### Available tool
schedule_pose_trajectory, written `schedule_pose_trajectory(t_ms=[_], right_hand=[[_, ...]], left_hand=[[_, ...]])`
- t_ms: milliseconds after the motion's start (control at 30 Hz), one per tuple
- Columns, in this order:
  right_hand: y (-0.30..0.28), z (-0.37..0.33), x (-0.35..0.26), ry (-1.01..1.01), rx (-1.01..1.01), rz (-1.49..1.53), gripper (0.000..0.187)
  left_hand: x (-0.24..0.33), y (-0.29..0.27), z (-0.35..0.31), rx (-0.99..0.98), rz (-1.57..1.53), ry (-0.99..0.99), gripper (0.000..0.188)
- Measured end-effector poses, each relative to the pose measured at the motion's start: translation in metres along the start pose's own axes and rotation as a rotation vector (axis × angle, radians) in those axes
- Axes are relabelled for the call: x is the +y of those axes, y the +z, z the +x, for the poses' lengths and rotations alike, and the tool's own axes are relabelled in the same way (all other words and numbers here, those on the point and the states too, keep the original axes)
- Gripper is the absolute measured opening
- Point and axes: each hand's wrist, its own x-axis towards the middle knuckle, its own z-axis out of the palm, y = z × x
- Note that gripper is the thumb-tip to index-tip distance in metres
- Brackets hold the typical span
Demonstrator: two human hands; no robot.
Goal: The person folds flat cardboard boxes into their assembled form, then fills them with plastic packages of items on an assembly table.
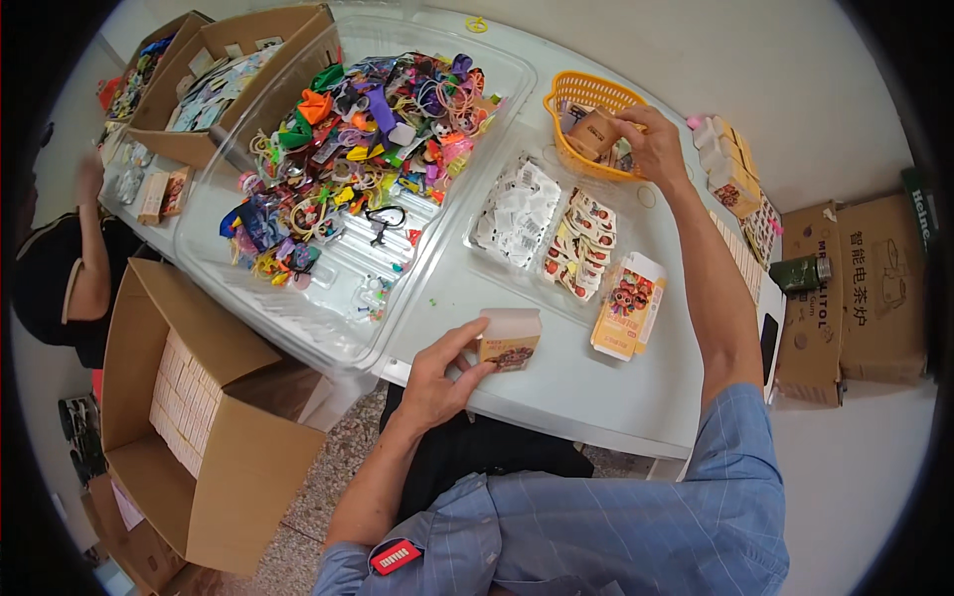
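Observation:
Near the front edge of the table, my left hand (pixel 442 379) is closed around a small printed carton (pixel 510 343) with a pale upper part. At the back, my right hand (pixel 651 144) reaches into a yellow plastic basket (pixel 599 87) and pinches a small brown packet (pixel 593 134). Other flat pieces lie under that packet, partly hidden. Between my hands sits a clear tray with small white sachets (pixel 515 214) in one part and cartoon-printed cards (pixel 581 243) in the other. An orange-and-white printed carton (pixel 628 306) lies beside the cards.
A large clear bin (pixel 373 328) of colourful trinkets (pixel 368 149) stands left of the tray. Below it, an open cardboard box (pixel 243 467) holds rows of small cartons. More filled boxes (pixel 234 84) stand far left, near another person's arm (pixel 89 228). Stacked cartons (pixel 730 169) line the right edge.

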Motion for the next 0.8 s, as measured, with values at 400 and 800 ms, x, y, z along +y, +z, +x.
schedule_pose_trajectory(t_ms=[400,800], right_hand=[[-0.043,-0.153,-0.129,-0.139,0.015,0.693,0.014],[-0.007,-0.193,-0.157,-0.668,-0.243,0.179,0.026]], left_hand=[[-0.008,0.001,-0.002,0.045,-0.059,-0.005,0.066],[0.004,0.002,-0.003,-0.012,-0.037,-0.025,0.071]])
